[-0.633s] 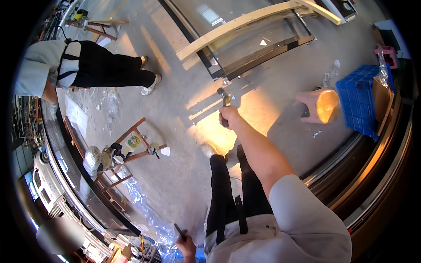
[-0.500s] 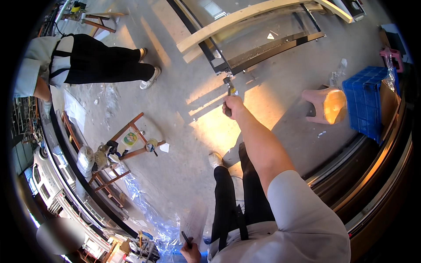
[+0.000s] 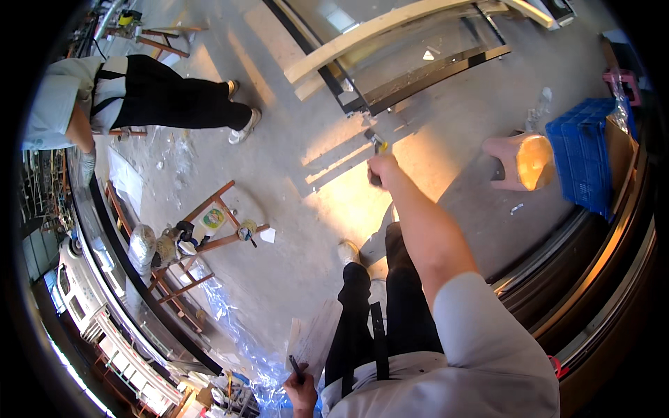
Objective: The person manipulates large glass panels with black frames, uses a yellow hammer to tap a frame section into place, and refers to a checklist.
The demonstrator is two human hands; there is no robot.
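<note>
Head view, looking steeply down. The right hand (image 3: 383, 169) is stretched forward at arm's length, fingers wrapped tight around the dark handle of a small hand tool (image 3: 377, 148) whose yellow-marked head points away toward a black metal frame (image 3: 418, 78) lying on the concrete floor (image 3: 293, 230); what kind of tool it is cannot be told. The tool is held in the air just short of the frame's near corner, above a sunlit patch of floor. A pale wooden beam (image 3: 362, 38) is laid across the frame. The left hand (image 3: 301, 389) is seen at the lower edge, close to the body, fingers closed on a dark pen (image 3: 295, 367) and on a sheet of paper (image 3: 315, 338) that stands up from the hand. Dark trousers and a light shoe (image 3: 348, 251) are seen below the outstretched arm. To the right, a pink plastic stool (image 3: 516, 161) lies tipped on its side, just beside a blue crate (image 3: 582, 160). To the left, a reddish wooden trestle (image 3: 209, 230) carries small tools and a roll of tape, with clear plastic sheeting (image 3: 230, 320) spread near it. At upper left another person (image 3: 118, 97) in a light top and dark trousers is bent over, well apart from the hands.
</note>
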